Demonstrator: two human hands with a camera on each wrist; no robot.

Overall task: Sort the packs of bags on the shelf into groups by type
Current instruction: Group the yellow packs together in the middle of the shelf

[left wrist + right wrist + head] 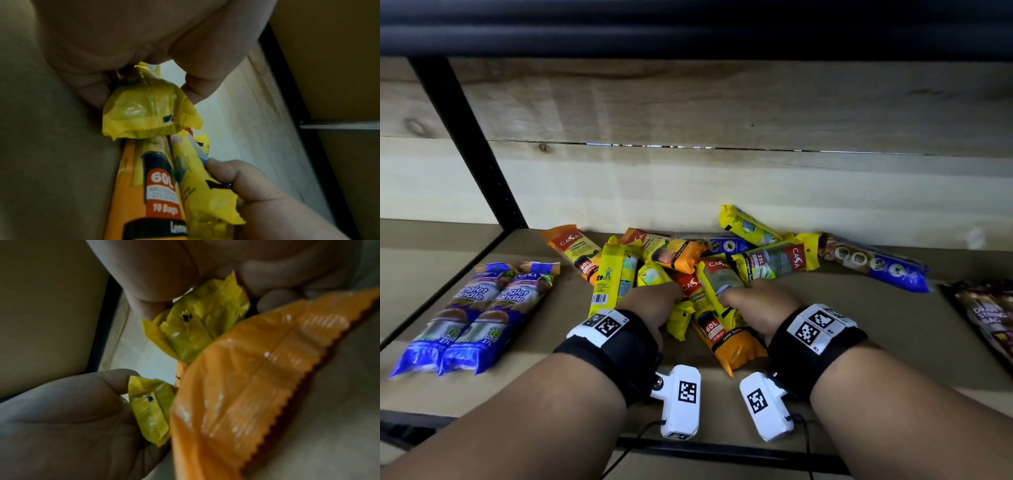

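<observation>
A heap of yellow and orange packs (674, 260) lies mid-shelf against the back wall. My left hand (657, 298) grips the end of a small yellow pack (678, 320); the left wrist view shows thumb and fingers curled round that yellow pack (148, 112). My right hand (750, 298) grips another yellow pack (717, 284), seen crumpled in its fingers as the yellow pack (203, 324) in the right wrist view. An orange 60L pack (727, 339) lies between the two hands, under the yellow ones.
Two blue singlet-handle packs (472, 318) lie side by side at the left. Blue-and-brown packs (876, 265) sit at the right, with a dark drawstring-bag pack (986, 315) at the far right edge. A black upright post (465, 144) stands at the back left.
</observation>
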